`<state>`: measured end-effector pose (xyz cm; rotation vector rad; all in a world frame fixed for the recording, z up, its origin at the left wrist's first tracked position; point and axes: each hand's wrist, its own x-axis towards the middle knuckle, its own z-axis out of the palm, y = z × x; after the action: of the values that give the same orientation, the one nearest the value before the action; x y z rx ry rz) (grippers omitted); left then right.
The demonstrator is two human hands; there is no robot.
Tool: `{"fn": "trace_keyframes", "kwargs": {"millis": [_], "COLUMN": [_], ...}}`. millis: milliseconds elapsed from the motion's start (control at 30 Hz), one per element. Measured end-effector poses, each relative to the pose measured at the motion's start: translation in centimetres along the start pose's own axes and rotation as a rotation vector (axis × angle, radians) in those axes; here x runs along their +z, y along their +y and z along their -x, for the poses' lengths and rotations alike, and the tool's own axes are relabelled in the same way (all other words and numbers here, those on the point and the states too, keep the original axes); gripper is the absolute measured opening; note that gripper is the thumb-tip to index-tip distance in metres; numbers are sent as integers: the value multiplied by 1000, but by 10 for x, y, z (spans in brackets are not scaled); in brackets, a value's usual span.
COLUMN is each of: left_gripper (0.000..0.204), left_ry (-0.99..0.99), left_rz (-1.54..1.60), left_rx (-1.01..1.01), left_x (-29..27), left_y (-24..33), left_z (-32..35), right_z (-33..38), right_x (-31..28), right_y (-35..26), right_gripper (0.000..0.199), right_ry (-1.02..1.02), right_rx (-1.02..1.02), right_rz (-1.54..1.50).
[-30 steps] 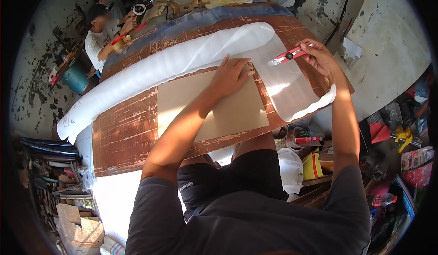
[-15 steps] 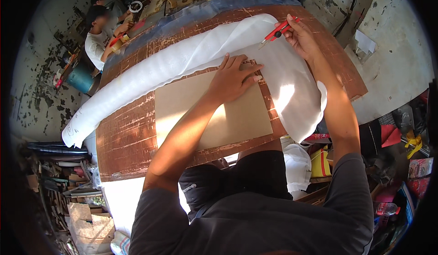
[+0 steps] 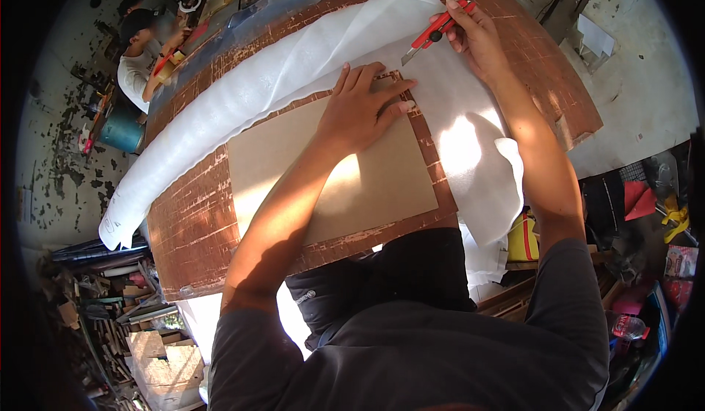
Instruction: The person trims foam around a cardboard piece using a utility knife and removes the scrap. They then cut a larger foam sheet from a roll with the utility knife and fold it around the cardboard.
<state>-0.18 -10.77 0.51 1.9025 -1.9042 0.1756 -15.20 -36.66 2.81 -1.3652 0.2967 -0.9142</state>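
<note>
In my right hand (image 3: 476, 40) is a red utility knife (image 3: 438, 29), its blade out and pointing down and left above the white foam sheet (image 3: 418, 80). My left hand (image 3: 363, 110) lies spread over the upper right corner of a tan rectangular board (image 3: 393, 168), fingers apart. That board rests on the scratched brown tabletop (image 3: 191, 224). Beyond it the foam forms a long loose roll (image 3: 220, 95) running from far right to the left edge. Its loose end hangs over the near right side of the table.
A blue plastic sheet (image 3: 294, 7) lies along the table's far side. A co-worker in a white shirt (image 3: 134, 77) works at the far left, near a teal bucket (image 3: 121, 130). Scrap wood (image 3: 165, 363) is heaped at lower left; a plastic bottle (image 3: 628, 326) lies among clutter at right.
The knife has tilted more steeply, and its blade has come closer to the board's upper right corner. My left hand stays on the board. The whole view has shifted slightly.
</note>
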Motion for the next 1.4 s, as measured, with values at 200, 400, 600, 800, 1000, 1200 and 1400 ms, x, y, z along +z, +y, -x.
{"fn": "trace_keyframes", "kwargs": {"millis": [200,400,600,800,1000,1200,1400], "left_gripper": [43,44,44,45,46,46,46], "left_ry": [22,19,22,30,34,27,32], "left_rz": [-1,-3,-1,-20,-26,-12,-2], "left_rx": [9,2,-9,12,26,21,15], "left_x": [3,2,2,3,4,4,5], "left_y": [-1,0,0,-1,-3,-2,-2], "left_z": [0,-1,0,-1,-1,-1,-1], "right_z": [3,5,6,6,5,6,8], "right_x": [6,8,8,10,7,10,11], "right_y": [2,4,4,7,7,9,4], "right_gripper": [49,50,47,42,36,34,35], "right_ry": [-27,-14,-49,-22,-39,-3,2], "right_rx": [-31,-63,-73,-87,-100,-123,-117], "right_rz": [51,68,90,111,164,215,206]}}
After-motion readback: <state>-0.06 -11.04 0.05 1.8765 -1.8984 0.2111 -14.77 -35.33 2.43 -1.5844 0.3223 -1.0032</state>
